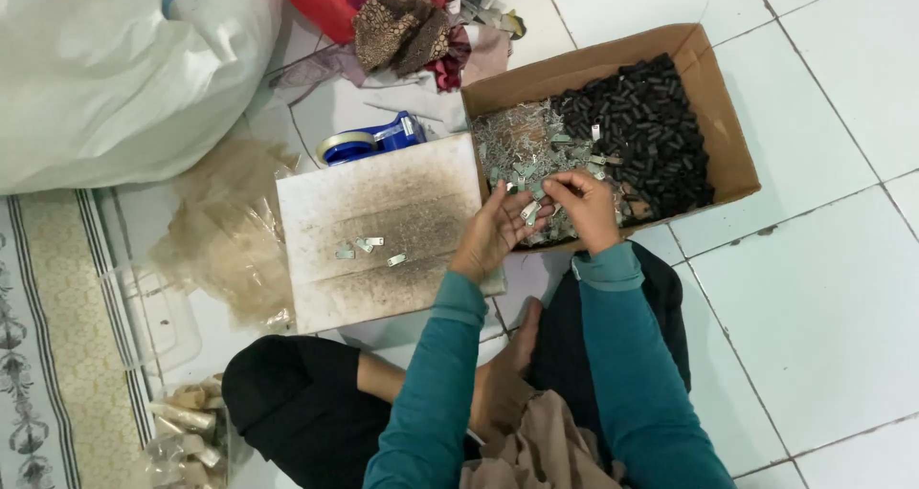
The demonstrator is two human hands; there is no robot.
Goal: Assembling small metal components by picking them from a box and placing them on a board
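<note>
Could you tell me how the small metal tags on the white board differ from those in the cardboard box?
The metal tags on the white board are only a few, lying apart on a flat, stained surface. The metal tags in the cardboard box form a dense heap beside black cylindrical pieces, near both hands. Both are small, silvery and flat.
</note>
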